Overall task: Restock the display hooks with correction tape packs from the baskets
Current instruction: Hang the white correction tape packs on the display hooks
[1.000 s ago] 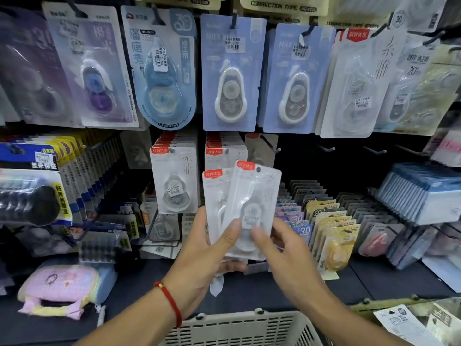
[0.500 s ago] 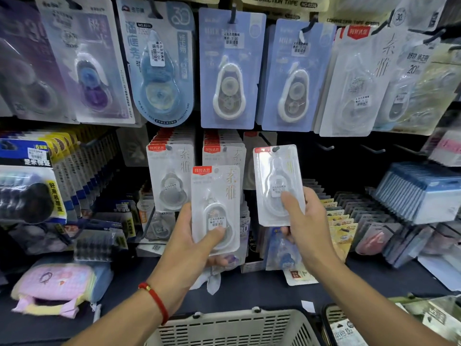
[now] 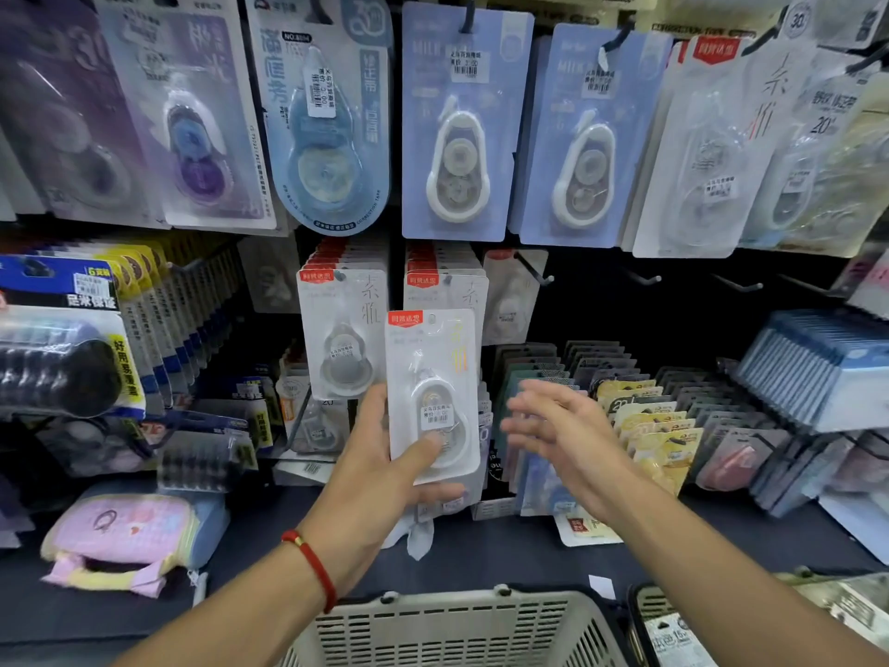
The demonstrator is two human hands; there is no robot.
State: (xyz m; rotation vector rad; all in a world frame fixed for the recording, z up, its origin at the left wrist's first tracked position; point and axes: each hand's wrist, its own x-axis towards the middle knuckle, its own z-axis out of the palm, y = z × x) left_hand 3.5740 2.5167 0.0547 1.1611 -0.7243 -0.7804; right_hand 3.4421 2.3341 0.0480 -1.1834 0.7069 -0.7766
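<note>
My left hand grips a white correction tape pack with a red tab, thumb on its front, held upright before the display. My right hand is blurred, fingers spread, holding nothing, just right of that pack. One white pack hangs on the hook behind and above it. Two fuller hooks of the same packs hang to the left. A white slatted basket sits at the bottom centre, and a second basket with packs at the bottom right.
Larger blue correction tape cards hang on the upper row. Bare hooks stick out to the right. Rows of small packs stand in bins on the dark shelf. A pink pouch lies at the left.
My right hand hung its pack on the hook right of the full ones, let go and drew back down. My left hand kept holding its pack, raised a little.
</note>
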